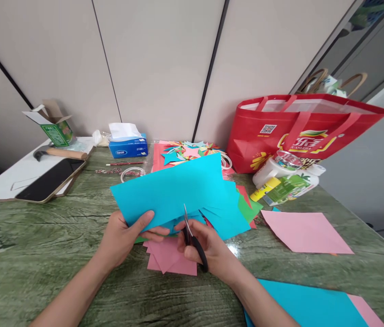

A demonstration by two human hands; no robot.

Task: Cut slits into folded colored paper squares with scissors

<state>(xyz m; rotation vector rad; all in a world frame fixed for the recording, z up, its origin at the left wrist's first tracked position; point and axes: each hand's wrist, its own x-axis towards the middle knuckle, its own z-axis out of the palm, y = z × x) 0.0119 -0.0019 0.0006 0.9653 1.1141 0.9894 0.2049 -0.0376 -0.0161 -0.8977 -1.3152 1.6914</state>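
My left hand (125,231) pinches the lower left edge of a blue paper sheet (174,184), thumb on top and fingers beneath. The sheet is held up above the table, tilted. In my right hand (209,247) is a pair of black-handled scissors (197,250), fingers through the handles. The blades point up at the sheet's lower edge; whether they have cut into it I cannot tell. Behind and below lie more blue papers (229,213), with green and red ones at their right. Several pink paper pieces (169,261) lie beneath my hands.
A red bag (263,145) stands at the back right, with a yellow glue stick (265,189) before it. Pink paper (309,231) and blue sheets (307,304) lie at the right. Leftward are a tissue box (128,146), a phone (51,179) and a wooden-handled tool (64,153).
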